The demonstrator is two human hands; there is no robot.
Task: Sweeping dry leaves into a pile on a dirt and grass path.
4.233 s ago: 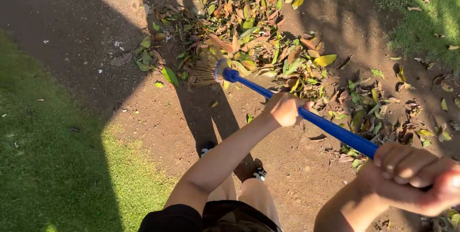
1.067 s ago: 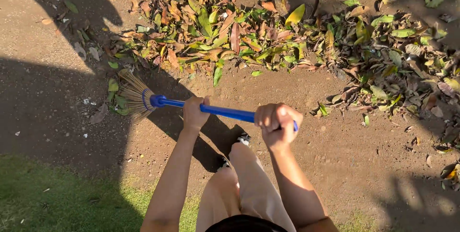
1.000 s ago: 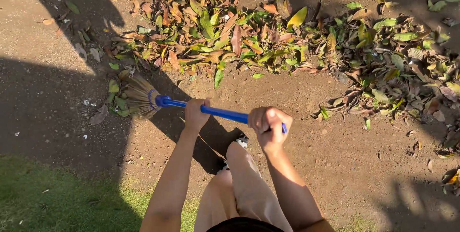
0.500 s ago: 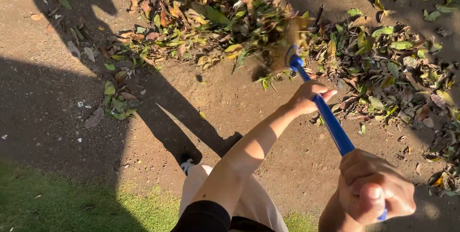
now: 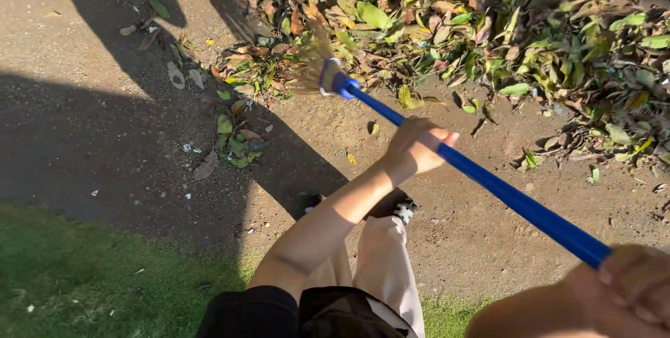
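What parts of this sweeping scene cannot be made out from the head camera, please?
- Right hand: cut off by the frame's corner, blurred.
- Broom bristles: motion-blurred against the leaf pile.
- Blue handle: its top end hidden in that hand.
- Shoe: mostly behind the left hand and forearm.

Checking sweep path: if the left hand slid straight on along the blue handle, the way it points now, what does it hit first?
The left hand points up-left along the blue broom handle. First in that line is the broom head, its bristles at the near edge of the leaf pile. Bare handle lies between; depth is hard to judge.
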